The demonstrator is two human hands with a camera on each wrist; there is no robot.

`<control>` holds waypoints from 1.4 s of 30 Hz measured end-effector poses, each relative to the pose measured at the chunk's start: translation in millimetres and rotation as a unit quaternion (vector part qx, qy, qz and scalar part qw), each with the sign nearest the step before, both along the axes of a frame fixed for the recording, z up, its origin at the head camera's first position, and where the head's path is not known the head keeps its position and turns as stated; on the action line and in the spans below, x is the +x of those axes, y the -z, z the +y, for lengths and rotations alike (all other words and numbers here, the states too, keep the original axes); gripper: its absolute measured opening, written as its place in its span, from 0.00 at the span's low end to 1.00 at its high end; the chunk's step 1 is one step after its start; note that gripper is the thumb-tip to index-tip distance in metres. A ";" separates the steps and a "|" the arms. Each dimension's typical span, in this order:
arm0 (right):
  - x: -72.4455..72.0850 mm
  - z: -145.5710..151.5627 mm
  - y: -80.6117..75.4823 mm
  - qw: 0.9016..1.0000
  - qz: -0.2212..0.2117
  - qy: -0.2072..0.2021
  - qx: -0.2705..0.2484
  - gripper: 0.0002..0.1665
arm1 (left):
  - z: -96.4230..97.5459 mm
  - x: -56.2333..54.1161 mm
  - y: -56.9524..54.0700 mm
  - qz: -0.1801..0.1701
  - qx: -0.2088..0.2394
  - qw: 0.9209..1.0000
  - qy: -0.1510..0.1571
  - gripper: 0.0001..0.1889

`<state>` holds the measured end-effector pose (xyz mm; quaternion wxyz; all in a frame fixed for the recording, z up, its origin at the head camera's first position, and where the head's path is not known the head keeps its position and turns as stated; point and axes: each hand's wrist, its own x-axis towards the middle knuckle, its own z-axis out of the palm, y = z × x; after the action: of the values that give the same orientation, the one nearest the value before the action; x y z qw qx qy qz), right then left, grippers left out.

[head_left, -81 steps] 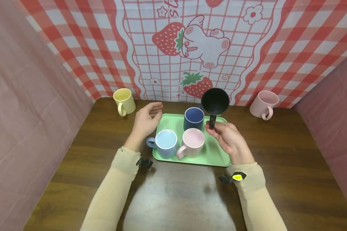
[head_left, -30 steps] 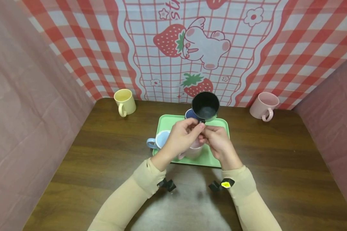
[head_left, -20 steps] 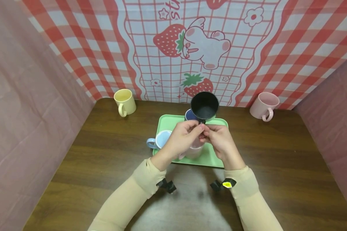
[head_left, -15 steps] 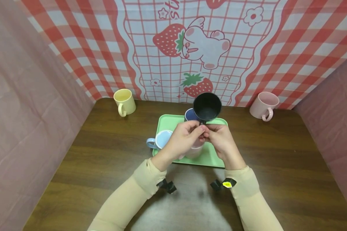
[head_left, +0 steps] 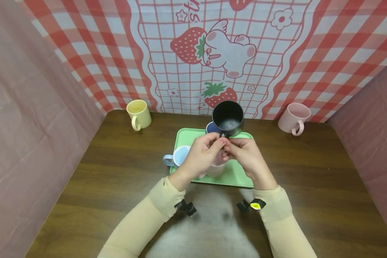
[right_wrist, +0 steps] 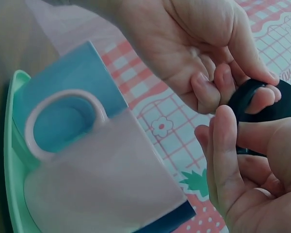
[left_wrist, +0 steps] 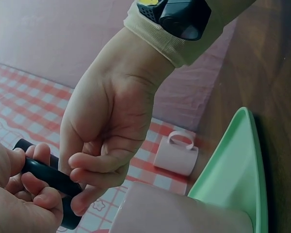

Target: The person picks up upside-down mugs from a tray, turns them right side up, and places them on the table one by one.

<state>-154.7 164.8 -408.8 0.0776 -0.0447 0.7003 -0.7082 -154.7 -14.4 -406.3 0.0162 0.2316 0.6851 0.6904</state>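
A black mug (head_left: pixel 228 116) is held up over the back of a green tray (head_left: pixel 237 175), its mouth tipped toward the head camera. My left hand (head_left: pixel 201 154) grips its handle (right_wrist: pixel 245 99), with a fingertip through the loop in the right wrist view. From the other side my right hand (head_left: pixel 246 154) pinches the same handle, thumb and fingers meeting the left fingertips. Under the hands stands a pale pink mug (head_left: pixel 216 170), partly covered. A light blue mug (head_left: pixel 181 154) is on the tray's left, and a dark blue mug (head_left: pixel 211 128) is half hidden behind the black one.
A yellow mug (head_left: pixel 139 114) stands at the back left of the wooden table (head_left: pixel 116 154). Another pink mug (head_left: pixel 294 118) is at the back right. Behind the table hangs a red-and-white checked cloth (head_left: pixel 109 53), with pink curtains (head_left: pixel 25 107) at the sides.
Earlier the right hand alone held the black mug while the left was at the tray's left; the left has since come to the handle. Lately the mug has shifted slightly left and tilted.
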 end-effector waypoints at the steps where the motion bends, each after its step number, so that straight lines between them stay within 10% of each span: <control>1: -0.4 0.8 0.3 1.000 0.002 -0.005 0.002 0.18 | -0.9 -0.3 0.1 0.002 0.000 1.000 0.000 0.11; 17: -13.6 54.3 10.1 0.993 0.095 0.014 0.069 0.19 | -23.3 -11.8 -11.6 0.005 0.034 0.999 -0.012 0.09; 28: -28.8 124.0 71.9 0.942 0.142 0.086 0.291 0.27 | -74.9 -33.1 -24.6 0.028 0.054 0.994 -0.090 0.11; 36: -32.8 135.9 92.2 0.972 0.088 0.038 0.213 0.40 | -113.3 -52.9 -20.4 0.023 0.054 0.987 -0.150 0.12; 42: -31.0 130.0 94.8 0.976 0.082 0.017 0.200 0.34 | -129.8 -64.3 -10.6 0.005 0.036 0.981 -0.189 0.13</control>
<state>-185.7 294.8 -503.6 0.0154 -0.0738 0.8323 -0.5492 -219.0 -144.2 -395.7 -0.1266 0.1019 0.6915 0.7038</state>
